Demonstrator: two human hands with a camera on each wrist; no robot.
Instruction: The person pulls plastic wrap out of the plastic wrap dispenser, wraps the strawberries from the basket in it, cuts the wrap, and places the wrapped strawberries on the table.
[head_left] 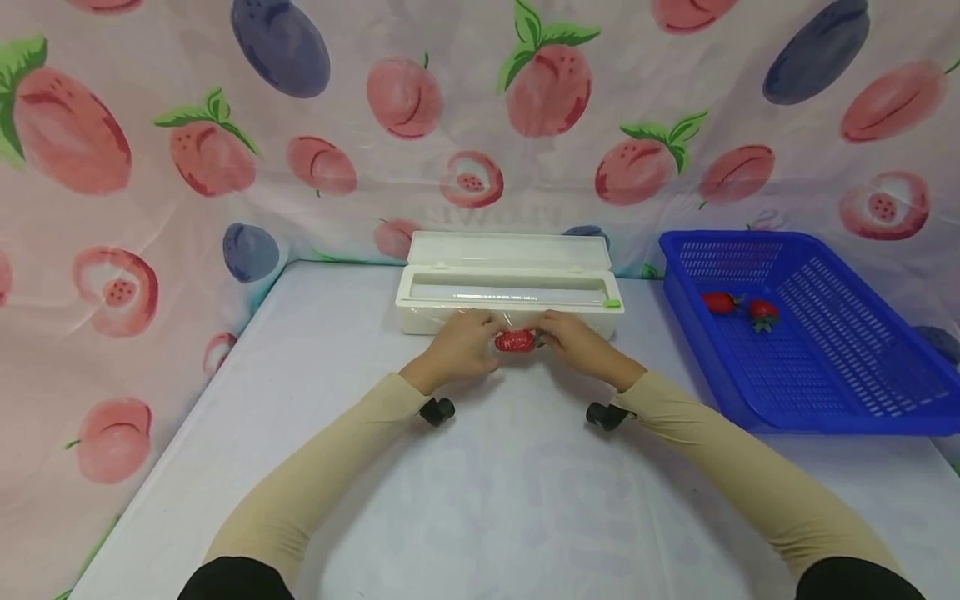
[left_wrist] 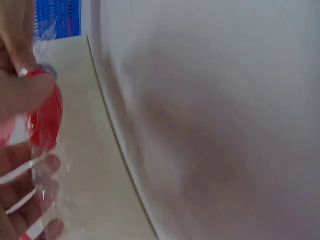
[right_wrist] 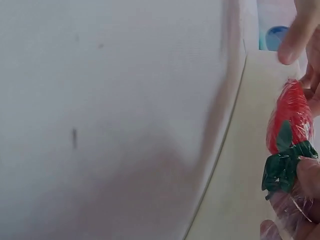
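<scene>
A red strawberry [head_left: 515, 341] with green leaves lies between the two hands, wrapped in clear plastic film [left_wrist: 42, 172]. Its leafy end points right, where my right hand [head_left: 576, 343] pinches it through bunched film. My left hand [head_left: 459, 348] is at the strawberry's pointed end, fingers spread along the film and the thumb apart from them. In the right wrist view, that thumb [right_wrist: 291, 42] stands clear of the fruit. Directly behind is a white cling film box [head_left: 420, 320], its lid [head_left: 510, 249] raised and a film roll [head_left: 517, 294] inside.
To the right stands a blue plastic basket [head_left: 701, 367] holding two more strawberries [head_left: 763, 313]. A green slider [head_left: 612, 303] sits at the box's right front edge. The white table [head_left: 510, 500] meets a fruit-print cloth [head_left: 330, 208] at the back and left.
</scene>
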